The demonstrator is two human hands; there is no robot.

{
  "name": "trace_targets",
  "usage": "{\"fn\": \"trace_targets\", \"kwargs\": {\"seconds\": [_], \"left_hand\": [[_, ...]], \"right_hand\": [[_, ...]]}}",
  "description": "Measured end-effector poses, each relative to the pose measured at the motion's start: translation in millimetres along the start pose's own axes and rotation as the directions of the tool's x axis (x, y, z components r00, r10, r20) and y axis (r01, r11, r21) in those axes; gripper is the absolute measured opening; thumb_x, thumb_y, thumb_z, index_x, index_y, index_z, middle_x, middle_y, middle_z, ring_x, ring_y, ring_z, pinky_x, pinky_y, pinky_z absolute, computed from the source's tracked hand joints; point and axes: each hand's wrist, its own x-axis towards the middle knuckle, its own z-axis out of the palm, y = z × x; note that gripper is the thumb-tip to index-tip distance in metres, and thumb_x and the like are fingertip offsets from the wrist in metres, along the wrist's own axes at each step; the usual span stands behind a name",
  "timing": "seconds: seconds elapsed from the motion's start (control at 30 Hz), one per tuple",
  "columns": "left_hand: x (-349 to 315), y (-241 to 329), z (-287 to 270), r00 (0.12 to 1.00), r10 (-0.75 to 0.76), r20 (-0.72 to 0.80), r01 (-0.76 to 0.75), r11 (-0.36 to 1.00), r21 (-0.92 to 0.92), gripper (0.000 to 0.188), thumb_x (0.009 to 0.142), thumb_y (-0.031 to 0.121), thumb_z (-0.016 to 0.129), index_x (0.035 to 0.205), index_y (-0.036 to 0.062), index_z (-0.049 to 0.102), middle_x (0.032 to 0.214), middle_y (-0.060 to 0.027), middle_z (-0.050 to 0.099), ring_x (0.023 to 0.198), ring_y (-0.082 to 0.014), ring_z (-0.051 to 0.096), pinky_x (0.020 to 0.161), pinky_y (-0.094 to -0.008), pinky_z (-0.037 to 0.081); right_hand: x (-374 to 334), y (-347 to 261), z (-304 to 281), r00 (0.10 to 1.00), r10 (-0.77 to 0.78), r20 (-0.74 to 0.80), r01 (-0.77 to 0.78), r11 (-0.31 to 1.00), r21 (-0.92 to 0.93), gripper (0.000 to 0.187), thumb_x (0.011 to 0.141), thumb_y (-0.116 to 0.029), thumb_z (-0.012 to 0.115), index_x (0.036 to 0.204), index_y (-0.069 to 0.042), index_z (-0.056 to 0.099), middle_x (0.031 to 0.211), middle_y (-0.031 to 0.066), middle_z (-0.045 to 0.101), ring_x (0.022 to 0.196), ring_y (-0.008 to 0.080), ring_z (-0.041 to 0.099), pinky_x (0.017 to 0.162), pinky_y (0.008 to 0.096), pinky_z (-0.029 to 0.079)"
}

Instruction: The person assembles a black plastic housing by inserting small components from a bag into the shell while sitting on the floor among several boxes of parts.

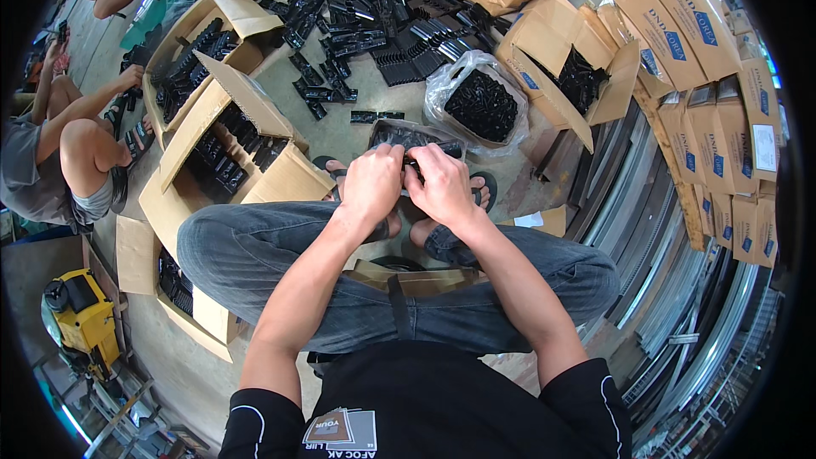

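My left hand (374, 183) and my right hand (444, 183) meet in front of my knees, fingers curled. Between them is a small black part (414, 172), mostly hidden by the fingers; its exact kind does not show. Just beyond my knuckles sits a low box (429, 132) with dark contents. Past it on the right stands a clear plastic bag (520, 119) full of small black pieces (482, 104). A slim black plastic part (376, 116) lies on the floor ahead of my left hand.
A wide heap of black parts (374, 13) covers the floor ahead. Open cartons of black parts (280, 178) stand on my left, another carton (552, 30) ahead right. Long metal profiles (654, 212) and stacked boxes (680, 25) line the right. At left, another person (42, 153) sits near a yellow machine (89, 323).
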Motion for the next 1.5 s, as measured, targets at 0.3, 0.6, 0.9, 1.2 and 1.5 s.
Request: {"fn": "trace_targets", "kwargs": {"seconds": [0.3, 0.6, 0.9, 1.2, 1.5], "left_hand": [[4, 3, -18, 0.989, -0.13, 0.076, 0.141, 0.978, -0.155, 0.035, 0.078, 0.014, 0.072, 0.11, 0.0022, 0.066, 0.101, -0.0185, 0.069, 0.091, -0.0399, 0.067, 0.08, -0.0476, 0.055], [7, 2, -22, 0.988, -0.131, 0.081, 0.149, 0.943, -0.297, 0.04, 0.082, 0.014, 0.071, 0.118, -0.001, 0.064, 0.107, -0.024, 0.067, 0.1, -0.043, 0.064, 0.086, -0.0475, 0.052], [7, 7, -25, 0.999, -0.047, 0.024, 0.053, 0.914, -0.402, 0.039, 0.086, 0.016, 0.071, 0.118, -0.0044, 0.062, 0.106, -0.0244, 0.066, 0.1, -0.0435, 0.063, 0.086, -0.0471, 0.051], [7, 8, -27, 0.999, 0.031, 0.039, -0.009, 0.884, -0.467, 0.041, 0.088, 0.017, 0.069, 0.121, -0.0047, 0.059, 0.107, -0.0246, 0.065, 0.103, -0.0434, 0.063, 0.087, -0.0469, 0.05], [1, 23, -20, 0.984, 0.035, 0.173, 0.025, 0.942, -0.335, 0.041, 0.094, 0.019, 0.059, 0.122, -0.0063, 0.045, 0.11, -0.0298, 0.061, 0.103, -0.0467, 0.061, 0.086, -0.0519, 0.049]], "right_hand": [[7, -14, -20, 0.998, 0.001, 0.058, -0.005, 0.998, 0.056, 0.019, 0.081, -0.002, 0.063, 0.1, -0.004, 0.064, 0.085, 0.0138, 0.063, 0.066, 0.0314, 0.064, 0.06, 0.0422, 0.051], [19, -21, -39, 0.967, 0.25, 0.046, -0.248, 0.887, 0.389, 0.022, 0.086, 0.003, 0.062, 0.108, 0.002, 0.066, 0.073, 0.0025, 0.059, 0.061, 0.0055, 0.049, 0.056, 0.0237, 0.042], [38, 16, -68, 0.822, 0.496, -0.28, -0.46, 0.868, 0.188, 0.031, 0.096, -0.028, 0.068, 0.102, 0.002, 0.065, 0.06, -0.0024, 0.05, 0.057, 0.0087, 0.046, 0.053, 0.0293, 0.039], [34, 22, -62, 0.725, 0.624, 0.291, -0.599, 0.365, 0.712, 0.043, 0.103, -0.041, 0.056, 0.075, -0.009, 0.055, 0.067, -0.0078, 0.044, 0.062, 0.0037, 0.039, 0.054, 0.0232, 0.03], [31, 21, -49, 0.774, 0.612, 0.163, -0.6, 0.627, 0.496, 0.049, 0.1, -0.043, 0.06, 0.08, 0.001, 0.059, 0.068, -0.0024, 0.05, 0.065, 0.0083, 0.043, 0.059, 0.0274, 0.038]]}}
